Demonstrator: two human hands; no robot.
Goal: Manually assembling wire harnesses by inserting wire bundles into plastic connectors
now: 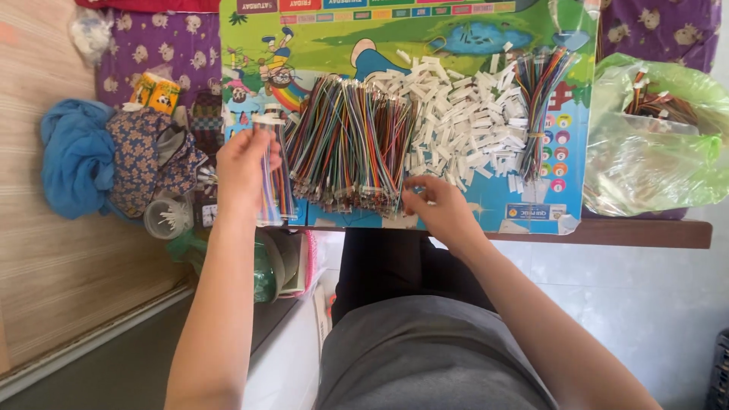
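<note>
A: Left hand (241, 168) closed on a small bundle of coloured wires (275, 168), raised above the table's left edge.

B: Right hand (434, 205) pinching at the near end of the large wire pile (349, 144); white connectors (471, 121) heaped just beyond.

Glossy plastic-coated wires (345, 140), matt white connectors (471, 121).

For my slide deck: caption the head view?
Left hand holds a wire bundle; right hand picks at the multicoloured wire pile.
</note>
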